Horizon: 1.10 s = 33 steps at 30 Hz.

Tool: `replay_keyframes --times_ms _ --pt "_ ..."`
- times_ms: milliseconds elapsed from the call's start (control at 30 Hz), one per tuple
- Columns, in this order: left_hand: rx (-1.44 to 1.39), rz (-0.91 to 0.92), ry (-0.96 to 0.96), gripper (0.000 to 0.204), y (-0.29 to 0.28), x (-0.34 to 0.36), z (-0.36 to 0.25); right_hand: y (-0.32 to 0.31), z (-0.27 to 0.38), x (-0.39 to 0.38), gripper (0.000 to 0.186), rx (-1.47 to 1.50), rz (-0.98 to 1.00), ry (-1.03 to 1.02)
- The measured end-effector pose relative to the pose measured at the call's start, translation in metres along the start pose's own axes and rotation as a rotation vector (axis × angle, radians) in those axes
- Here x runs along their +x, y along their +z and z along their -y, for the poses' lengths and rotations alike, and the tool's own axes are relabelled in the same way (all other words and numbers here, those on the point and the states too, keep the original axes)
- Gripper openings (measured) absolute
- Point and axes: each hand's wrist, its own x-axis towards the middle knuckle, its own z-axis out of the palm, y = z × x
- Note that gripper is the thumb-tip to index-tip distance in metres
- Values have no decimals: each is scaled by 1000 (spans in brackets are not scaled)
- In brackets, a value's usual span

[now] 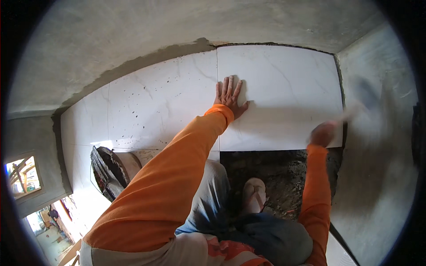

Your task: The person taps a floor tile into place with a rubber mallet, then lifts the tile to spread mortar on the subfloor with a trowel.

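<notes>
My left hand (229, 96) lies flat with fingers spread on a large white marble-patterned floor tile (284, 84), close to the joint with the tile on its left. Over the right front part of that tile, my right hand (323, 134) is closed round the light handle of a mallet (366, 94). Motion smears the hand and the mallet, whose dark head is raised at the right, in front of the grey wall. Dark gaps show along the tile's back and right edges.
More white tiles (155, 99) with dark specks continue leftward. At the left stands a mortar-crusted dark bucket (106, 173). Rough dark ground (288, 177) lies below the tile's front edge, with my sandalled foot (254, 193) on it. Grey walls (377, 177) bound the right and back.
</notes>
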Motion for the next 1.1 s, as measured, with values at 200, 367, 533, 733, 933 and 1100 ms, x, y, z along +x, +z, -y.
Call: replay_keyframes --times_ms 200,367,533,733,933,1100 --pt "-24 19 6 83 0 -1 0 38 -59 -30 51 20 145 334" --pt "-20 -23 5 83 3 0 1 18 -13 -12 53 -101 177 47" --pt "3 73 -11 83 -4 2 0 -10 45 25 68 526 78 738" --pt "46 13 -2 83 -2 0 -1 -3 48 12 75 -13 68 -14" --pt "30 -32 100 84 -3 23 16 -48 42 14 50 969 253 620" --pt "84 -61 130 84 -5 84 41 -69 44 15 47 680 802 601"
